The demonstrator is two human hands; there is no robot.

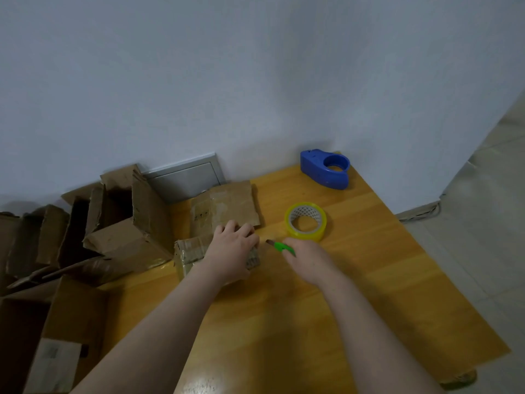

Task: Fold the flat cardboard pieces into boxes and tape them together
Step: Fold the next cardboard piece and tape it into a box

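While left hand (233,247) curls round the small box (187,258), right hand (308,258) grips green cutter (279,246). Best cut away from left, blade shallow.

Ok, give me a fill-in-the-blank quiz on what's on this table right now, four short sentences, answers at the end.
1. The right hand holds a utility knife whose handle is ____ in colour.
2. The left hand holds a small box made of ____.
3. The tape dispenser by the wall is ____ in colour.
4. The roll of tape lies nearer the ____ hand.

Missing words: green; cardboard; blue; right.
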